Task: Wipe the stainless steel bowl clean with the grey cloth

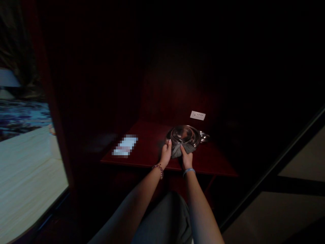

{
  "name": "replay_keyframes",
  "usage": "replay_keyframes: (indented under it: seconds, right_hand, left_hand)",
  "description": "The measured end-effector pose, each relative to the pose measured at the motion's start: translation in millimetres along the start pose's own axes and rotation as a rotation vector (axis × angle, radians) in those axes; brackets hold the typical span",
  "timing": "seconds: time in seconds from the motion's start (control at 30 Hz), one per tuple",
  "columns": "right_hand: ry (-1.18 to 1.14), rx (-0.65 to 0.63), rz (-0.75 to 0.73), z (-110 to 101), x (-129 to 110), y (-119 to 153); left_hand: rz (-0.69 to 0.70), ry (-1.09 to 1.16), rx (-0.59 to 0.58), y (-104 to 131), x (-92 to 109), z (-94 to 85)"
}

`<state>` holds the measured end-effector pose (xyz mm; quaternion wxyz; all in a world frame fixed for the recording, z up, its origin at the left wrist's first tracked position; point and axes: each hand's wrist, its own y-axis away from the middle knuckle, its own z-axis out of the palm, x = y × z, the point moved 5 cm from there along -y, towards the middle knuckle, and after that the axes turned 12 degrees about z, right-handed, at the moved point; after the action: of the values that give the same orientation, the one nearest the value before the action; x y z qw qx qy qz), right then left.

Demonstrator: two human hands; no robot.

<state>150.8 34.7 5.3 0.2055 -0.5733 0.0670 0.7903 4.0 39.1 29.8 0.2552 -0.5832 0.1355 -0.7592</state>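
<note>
A shiny metal bowl (186,133) is held over the front half of a dark red shelf (149,135). My left hand (166,153), with a beaded bracelet at the wrist, grips the bowl's near left rim, thumb on top. At the near right rim, my right hand (187,158) is closed on a grey cloth (190,148) folded against the bowl's edge. A light blue band circles that wrist. The fingers under the rim are hidden. Whether the bowl touches the shelf is hard to tell.
Behind the bowl, on the right, sits a smaller metal dish (204,136). A blurred-out pale item (125,145) lies on the shelf's left side. A white socket plate (197,115) is on the back wall. Dark side panels enclose the shelf; a pale tabletop (30,169) stands at left.
</note>
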Motion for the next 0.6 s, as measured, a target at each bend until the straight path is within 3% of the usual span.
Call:
replay_keyframes:
  seconds: [0.17, 0.37, 0.6]
  right_hand:
    - [0.011, -0.013, -0.008, 0, 2, -2]
    - [0.018, 0.0, 0.001, -1, 1, -1]
    - [0.004, 0.001, 0.019, -1, -1, 1]
  left_hand:
    - [0.059, 0.037, 0.107, -4, 4, -7.6]
    - [0.058, 0.11, 0.014, -3, 1, -1.1]
    - [0.021, 0.067, 0.0, -3, -7, -0.8]
